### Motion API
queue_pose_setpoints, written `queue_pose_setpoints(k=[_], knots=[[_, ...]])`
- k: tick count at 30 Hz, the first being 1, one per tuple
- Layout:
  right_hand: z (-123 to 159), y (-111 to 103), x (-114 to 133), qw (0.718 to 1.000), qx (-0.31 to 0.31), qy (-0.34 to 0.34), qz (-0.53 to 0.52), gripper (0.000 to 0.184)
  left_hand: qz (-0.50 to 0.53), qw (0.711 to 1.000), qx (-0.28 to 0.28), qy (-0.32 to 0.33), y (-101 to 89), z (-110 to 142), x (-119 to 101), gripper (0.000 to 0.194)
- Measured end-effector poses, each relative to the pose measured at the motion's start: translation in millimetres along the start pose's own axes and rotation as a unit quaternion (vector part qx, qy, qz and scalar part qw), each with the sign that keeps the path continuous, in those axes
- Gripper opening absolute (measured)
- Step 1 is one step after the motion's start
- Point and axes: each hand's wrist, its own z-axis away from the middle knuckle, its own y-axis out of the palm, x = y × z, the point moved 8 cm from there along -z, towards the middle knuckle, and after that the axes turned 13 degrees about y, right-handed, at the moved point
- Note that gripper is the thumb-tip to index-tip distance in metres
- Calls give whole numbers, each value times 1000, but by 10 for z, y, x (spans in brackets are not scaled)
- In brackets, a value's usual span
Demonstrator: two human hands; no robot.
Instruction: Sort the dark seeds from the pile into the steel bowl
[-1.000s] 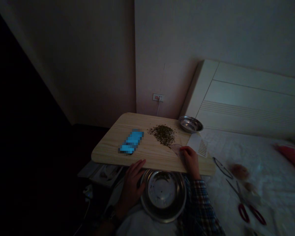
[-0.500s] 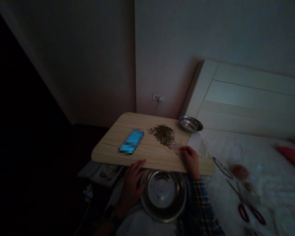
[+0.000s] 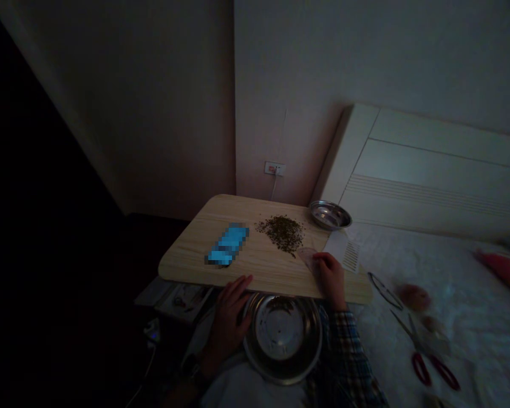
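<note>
A loose pile of small dark, seed-like bits (image 3: 281,232) is spread on the light wooden table (image 3: 255,273). My right hand (image 3: 331,276) pinches a thin, see-through, pinkish flat piece (image 3: 308,256) just to the near right of that pile; its exact kind is hard to make out in the dim light. At the table's near edge rests my left hand (image 3: 230,314), fingers stretched out and holding nothing. Its thumb lies by the rim of a steel bowl (image 3: 280,337) on my lap. A few dark bits show at that bowl's far side.
A pixelated bright blue screen (image 3: 228,245) lies left on the table. At the back right sits a second steel bowl (image 3: 330,215), near a white slotted sheet (image 3: 343,247). Red-handled scissors (image 3: 425,351) lie on the bed (image 3: 463,294). A wall socket (image 3: 275,168) holds a plug.
My right hand has shifted very slightly right, and the see-through piece has moved a little away from the pile. My left hand and the lap bowl look the same.
</note>
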Motion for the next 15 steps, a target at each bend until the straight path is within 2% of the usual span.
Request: queue_pose_setpoints(k=[15], knots=[[9, 35, 21, 1000, 19, 3, -1, 24, -5, 1000, 4, 3, 3, 7, -2, 21]])
